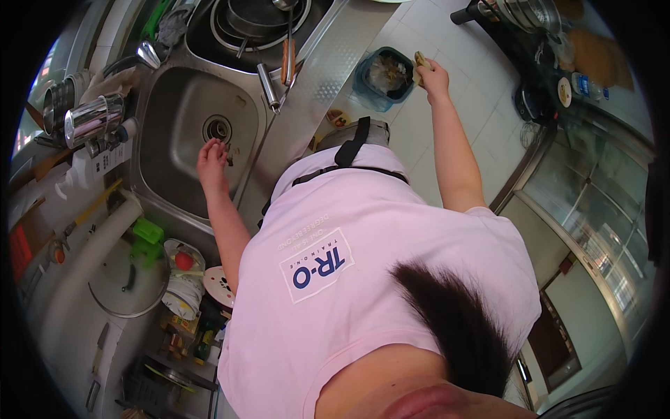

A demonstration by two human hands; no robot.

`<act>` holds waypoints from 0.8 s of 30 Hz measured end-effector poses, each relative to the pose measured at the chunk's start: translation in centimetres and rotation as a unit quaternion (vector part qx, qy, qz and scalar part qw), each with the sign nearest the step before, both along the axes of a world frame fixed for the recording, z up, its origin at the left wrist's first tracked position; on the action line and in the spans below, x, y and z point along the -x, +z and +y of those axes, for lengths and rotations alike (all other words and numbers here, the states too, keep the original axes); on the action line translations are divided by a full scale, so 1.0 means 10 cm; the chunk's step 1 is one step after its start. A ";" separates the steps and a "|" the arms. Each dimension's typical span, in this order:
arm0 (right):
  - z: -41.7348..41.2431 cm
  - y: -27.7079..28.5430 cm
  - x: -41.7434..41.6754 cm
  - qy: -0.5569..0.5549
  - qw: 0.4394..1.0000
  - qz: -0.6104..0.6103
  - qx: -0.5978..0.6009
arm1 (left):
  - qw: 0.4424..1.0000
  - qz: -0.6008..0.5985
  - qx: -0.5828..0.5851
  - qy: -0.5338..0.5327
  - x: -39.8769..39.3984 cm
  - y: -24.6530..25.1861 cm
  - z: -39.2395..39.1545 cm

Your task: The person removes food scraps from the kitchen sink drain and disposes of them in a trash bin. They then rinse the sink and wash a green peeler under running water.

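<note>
My left hand (212, 162) is over the steel sink basin (172, 131), beside the drain (217, 129), its fingers loosely bent with nothing seen in them. Small brown scraps (234, 152) lie on the basin floor by the fingertips. On the other side, my right hand (434, 78) grips a thin yellowish-green piece (420, 68), whose kind is not clear. That piece is at the right rim of a blue waste bin (400, 99) on the tiled floor. Inside the bin, a translucent bag (384, 73) and some scraps show.
Pans (256, 21) fill the second basin, with a ladle (288, 31) and a peeler-like metal handle (268, 86) at its edge. Steel cups (94, 120) stand behind the sink. A glass lid (128, 277), bowls (183, 298) and a knife (100, 340) lie at the left. A dark shelf (502, 52) stands right.
</note>
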State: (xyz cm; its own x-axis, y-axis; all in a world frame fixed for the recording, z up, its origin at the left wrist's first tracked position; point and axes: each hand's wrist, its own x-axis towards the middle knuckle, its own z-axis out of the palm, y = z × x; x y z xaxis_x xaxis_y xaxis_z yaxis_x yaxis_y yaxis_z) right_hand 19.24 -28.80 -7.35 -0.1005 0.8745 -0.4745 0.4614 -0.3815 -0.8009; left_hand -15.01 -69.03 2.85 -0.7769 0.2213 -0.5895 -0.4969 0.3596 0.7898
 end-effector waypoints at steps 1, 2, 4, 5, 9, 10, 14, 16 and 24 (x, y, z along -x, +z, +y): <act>0.05 -0.13 -0.01 0.008 1.000 -0.023 -0.002 | 1.000 0.002 0.000 0.001 -0.01 0.01 -0.01; 0.09 -0.24 -0.04 0.016 0.999 -0.046 -0.004 | 1.000 0.004 -0.001 0.003 -0.02 0.03 -0.02; 0.13 -0.30 -0.04 0.028 0.992 -0.124 0.010 | 1.000 0.009 0.003 0.010 -0.02 0.02 -0.09; 0.15 -0.33 -0.04 0.034 0.986 -0.162 0.016 | 1.000 0.009 0.006 0.013 -0.01 -0.01 -0.13; 0.35 -0.62 -0.25 0.009 0.987 -0.151 0.048 | 0.999 0.015 0.027 0.015 -0.06 -0.01 -0.18; 0.34 -0.58 -0.22 -0.005 0.990 -0.143 0.009 | 0.999 0.015 0.033 0.020 -0.07 0.00 -0.21; 0.48 -0.59 -0.16 -0.004 0.977 -0.151 -0.147 | 0.998 0.017 0.051 0.042 -0.12 0.01 -0.32; 0.29 -0.02 0.18 0.005 0.966 -0.118 -0.229 | 0.996 0.028 0.061 0.063 -0.13 -0.01 -0.46; -0.98 2.06 2.23 0.328 0.829 0.164 -0.422 | 0.985 0.018 0.015 0.170 -0.27 -0.07 -0.93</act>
State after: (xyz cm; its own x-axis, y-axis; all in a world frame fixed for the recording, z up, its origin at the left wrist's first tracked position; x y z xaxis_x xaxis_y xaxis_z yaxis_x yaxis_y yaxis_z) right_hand -3.03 -38.60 13.21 -0.6891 0.5867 0.4254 0.0527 0.6260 -0.7780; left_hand -12.34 -78.31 2.17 -0.8232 -0.0720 -0.5632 -0.5650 0.2015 0.8001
